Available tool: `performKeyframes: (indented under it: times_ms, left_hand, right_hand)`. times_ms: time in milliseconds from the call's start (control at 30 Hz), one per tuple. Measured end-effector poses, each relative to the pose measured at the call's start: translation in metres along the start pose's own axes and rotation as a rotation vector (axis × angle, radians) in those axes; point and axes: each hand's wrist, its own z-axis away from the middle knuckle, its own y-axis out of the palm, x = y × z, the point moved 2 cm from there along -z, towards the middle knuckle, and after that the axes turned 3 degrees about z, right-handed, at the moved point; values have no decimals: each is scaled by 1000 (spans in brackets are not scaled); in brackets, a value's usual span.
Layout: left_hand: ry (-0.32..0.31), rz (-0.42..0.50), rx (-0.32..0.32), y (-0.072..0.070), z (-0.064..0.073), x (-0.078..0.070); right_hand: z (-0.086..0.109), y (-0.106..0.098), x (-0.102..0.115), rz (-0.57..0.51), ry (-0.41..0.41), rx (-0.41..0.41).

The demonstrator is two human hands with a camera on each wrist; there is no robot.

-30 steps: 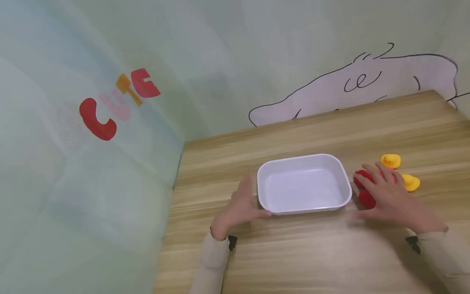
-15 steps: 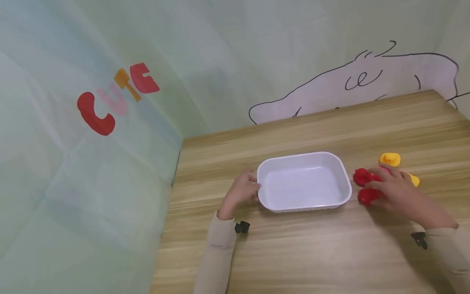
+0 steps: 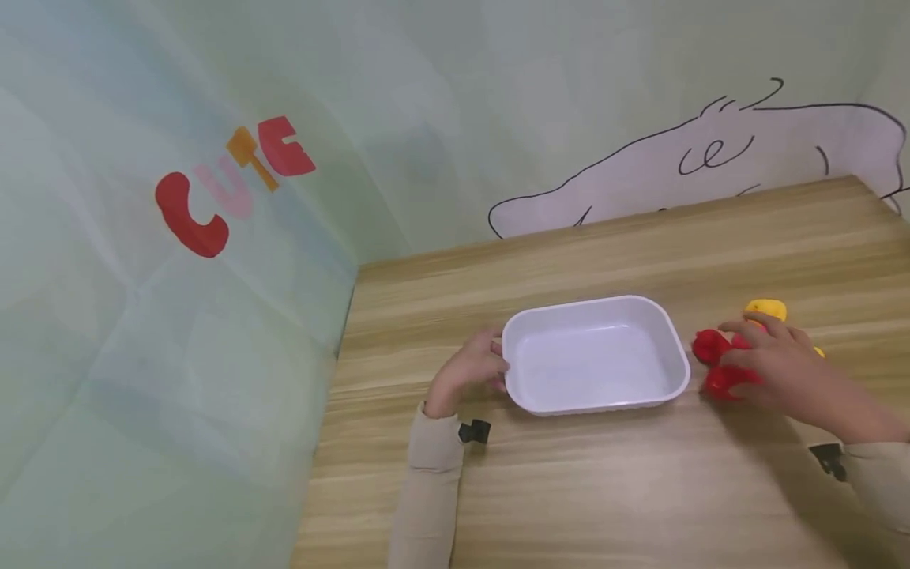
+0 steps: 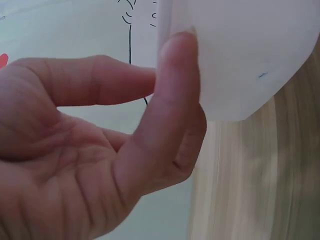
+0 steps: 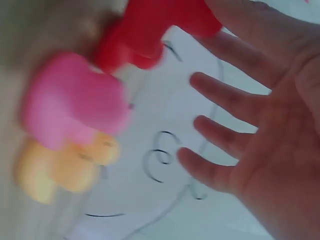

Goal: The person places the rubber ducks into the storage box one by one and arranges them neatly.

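My left hand [image 3: 464, 373] grips the left wall of a white rectangular tray [image 3: 596, 365]. In the left wrist view its thumb and fingers lie on either side of the tray wall [image 4: 235, 55]. To the right of the tray, my right hand [image 3: 799, 383] pinches a red toy duck [image 3: 725, 382] between thumb and index finger. The other fingers spread free of it in the right wrist view. A second red duck [image 3: 709, 346] sits just beyond. Partly hidden by the hand are a pink duck [image 5: 75, 102] and yellow ducks [image 3: 766, 308].
The wood-grain table [image 3: 590, 490] meets a pale cloth backdrop [image 3: 426, 118] at its left and far sides. Coloured letters and a line-drawn figure are printed on the cloth. Small black devices [image 3: 475, 431] are strapped at both wrists.
My left hand has moved up from the tray's lower left corner and taken hold of its left wall. The right hand has lowered among the ducks and closed on the nearer red one.
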Motion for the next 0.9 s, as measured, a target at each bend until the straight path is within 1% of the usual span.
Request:
performKeyframes:
  times_ms: [67, 133, 167, 300, 433, 533, 600, 700, 767, 900]
  left_hand:
    - [6, -21, 35, 0, -1, -1]
    - [27, -70, 75, 1, -2, -3]
    - [38, -92, 90, 1, -3, -5]
    - [84, -144, 135, 0, -4, -11]
    - [137, -138, 187, -5, -4, -12]
    - [178, -145, 228, -7, -2, -13]
    - [194, -153, 242, -8, -2, -14]
    - [197, -162, 248, -9, -1, -14]
    - [201, -160, 254, -9, -2, -13]
    - [214, -145, 267, -8, -5, -11]
  right_hand:
    - [-1, -7, 0, 12, -27, -20]
    - [-4, -16, 2, 21, -33, -8]
    - [-7, -21, 3, 27, -28, 13]
    - [-24, -42, 11, 34, -17, 77]
    - [-47, -57, 22, 14, -11, 121]
    - [-64, -61, 31, -1, -20, 156]
    - [-73, -62, 37, -11, -17, 176]
    - [-85, -61, 45, -23, -35, 191]
    - [-91, -61, 51, -27, -44, 192]
    - [-106, -58, 60, -24, -97, 167]
